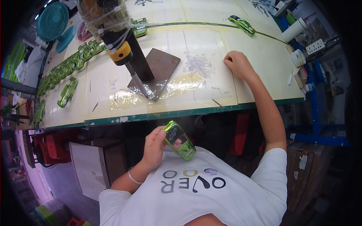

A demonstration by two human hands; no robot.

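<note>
left hand (155, 147) grips green toy car shell (178, 140) | right hand (236, 63) fisted on table (226, 90), empty

Hands: two, left hand (154, 147) lower centre, right hand (236, 63) upper right.
Green toy car shells, single: four: lower centre (179, 140), top right (241, 25), top centre (139, 27), left (67, 92).
Green shells in row, upper left (68, 66): many, too crowded to count.
Dark metal plates: one (160, 67).
White cups: two, right edge (294, 30) (298, 58).
Teal fans: one (52, 20).
</note>
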